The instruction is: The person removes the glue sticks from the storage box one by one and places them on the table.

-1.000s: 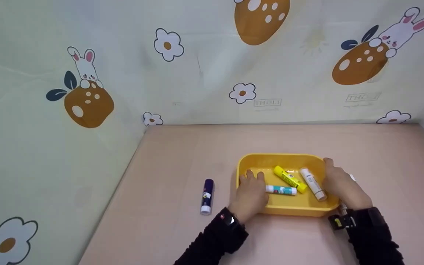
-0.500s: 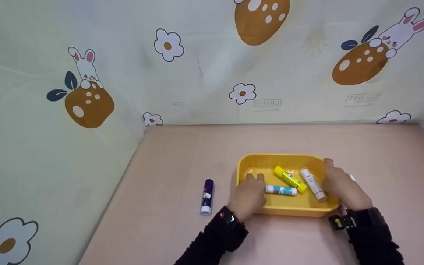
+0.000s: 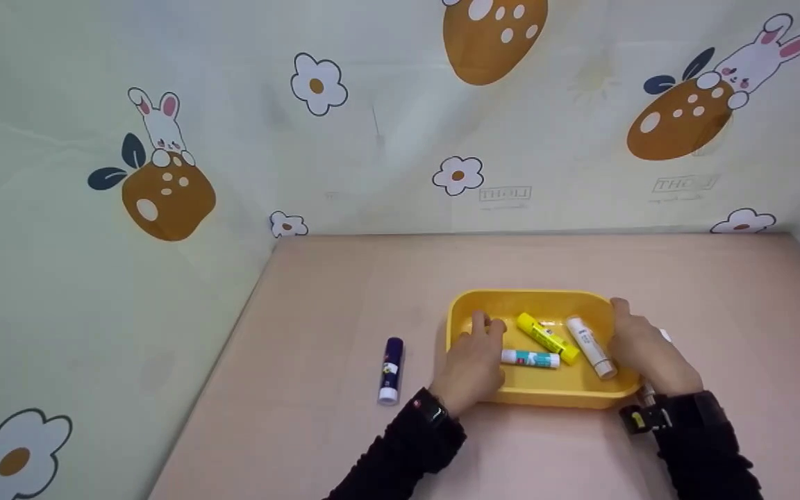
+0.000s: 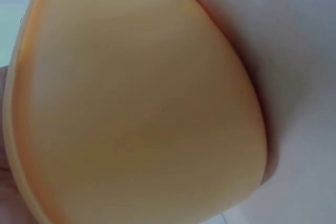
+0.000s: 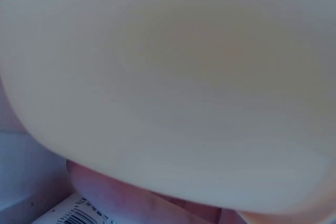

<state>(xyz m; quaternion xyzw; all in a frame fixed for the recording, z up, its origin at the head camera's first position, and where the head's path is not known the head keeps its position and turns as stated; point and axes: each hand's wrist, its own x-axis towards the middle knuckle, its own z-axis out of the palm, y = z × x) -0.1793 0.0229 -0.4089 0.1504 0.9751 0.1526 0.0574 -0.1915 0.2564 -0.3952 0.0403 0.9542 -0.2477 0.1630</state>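
Observation:
A yellow tray (image 3: 546, 401) sits on the table. Inside lie a yellow glue stick (image 3: 546, 338), a white glue stick (image 3: 591, 347) and a teal-and-white glue stick (image 3: 530, 359). My left hand (image 3: 471, 364) reaches over the tray's front left corner, fingers inside beside the teal stick's left end, thumb hidden. The left wrist view shows mostly the tray's outer wall (image 4: 147, 103). My right hand (image 3: 653, 354) grips the tray's right rim. In the right wrist view its fingers (image 5: 113, 195) show past the wall, close to a white barcode label (image 5: 79, 214).
A dark blue glue stick (image 3: 390, 371) with a white end lies on the table (image 3: 317, 333) left of the tray. Another white thing (image 3: 664, 335) peeks out right of my right hand. Patterned sheets (image 3: 386, 139) stand along the back and left.
My left fingers shift inside the tray: they pull back a little, then lift and draw closer together. My right hand, the tray and the glue sticks stay put.

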